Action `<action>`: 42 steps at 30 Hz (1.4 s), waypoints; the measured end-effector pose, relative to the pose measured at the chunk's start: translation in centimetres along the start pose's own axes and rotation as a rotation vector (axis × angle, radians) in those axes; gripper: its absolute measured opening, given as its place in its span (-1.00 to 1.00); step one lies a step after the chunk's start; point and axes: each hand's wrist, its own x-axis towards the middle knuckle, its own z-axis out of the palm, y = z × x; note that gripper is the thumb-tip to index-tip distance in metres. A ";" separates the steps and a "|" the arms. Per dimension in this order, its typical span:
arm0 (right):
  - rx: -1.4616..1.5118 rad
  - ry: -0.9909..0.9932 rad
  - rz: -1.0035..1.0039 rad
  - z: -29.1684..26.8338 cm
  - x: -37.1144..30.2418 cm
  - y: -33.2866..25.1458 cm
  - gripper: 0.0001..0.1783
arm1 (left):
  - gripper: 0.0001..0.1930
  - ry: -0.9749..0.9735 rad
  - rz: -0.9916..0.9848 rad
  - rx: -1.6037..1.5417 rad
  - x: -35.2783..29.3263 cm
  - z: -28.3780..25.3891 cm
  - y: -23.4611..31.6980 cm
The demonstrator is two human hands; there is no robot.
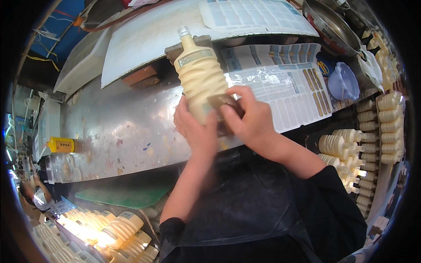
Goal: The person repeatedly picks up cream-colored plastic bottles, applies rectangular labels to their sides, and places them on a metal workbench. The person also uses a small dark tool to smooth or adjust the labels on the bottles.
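Note:
A cream-coloured bottle [199, 72] with spiral ribs and a clear threaded neck lies with its neck pointing away from me. Behind its shoulder is a brown block [174, 51]. My left hand [195, 125] is closed round the lower left side of the bottle, near its base. In my right hand [251, 115] is a dark brown, smooth-looking pad [227, 105], pinched between thumb and fingers and pressed on the lower right of the bottle. Motion blurs the pad's lower part, so its exact kind is unclear.
Sticker sheets [280, 83] lie right of the bottle, beside a lavender bucket [343, 82] and a large metal pan [333, 26]. A yellow container [61, 144] stands at the left of the metal table [109, 118]. Similar bottles are stacked lower left [125, 228] and right [340, 147].

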 end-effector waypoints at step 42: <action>-0.014 0.035 -0.112 -0.9 0.7 1.0 -0.67 | -0.29 -0.052 -0.145 -0.200 1.1 0.3 -1.9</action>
